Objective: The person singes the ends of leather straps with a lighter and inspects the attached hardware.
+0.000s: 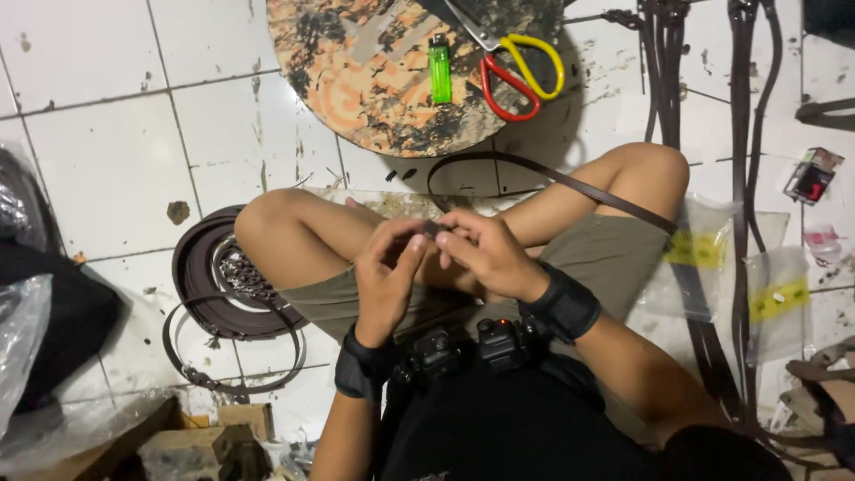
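left hand (387, 276): fingers pinching the brown strap (552, 178) end
right hand (490, 254): fingers pinching the same end
around: scissors (517, 71), green lighter (440, 69) on round board (356, 80); coiled straps (209, 276) on the floor

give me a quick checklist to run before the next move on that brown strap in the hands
1. Both hands on the strap end: ok, left hand and right hand pinch it together over the lap.
2. Brown strap free to feed: ok, it loops ahead and runs over the right knee, no snag visible.
3. Scissors located: ok, lying on the round board.
4. Green lighter located: ok, on the board beside the scissors.
5. Small part between the fingertips: cannot tell, hidden by fingers.
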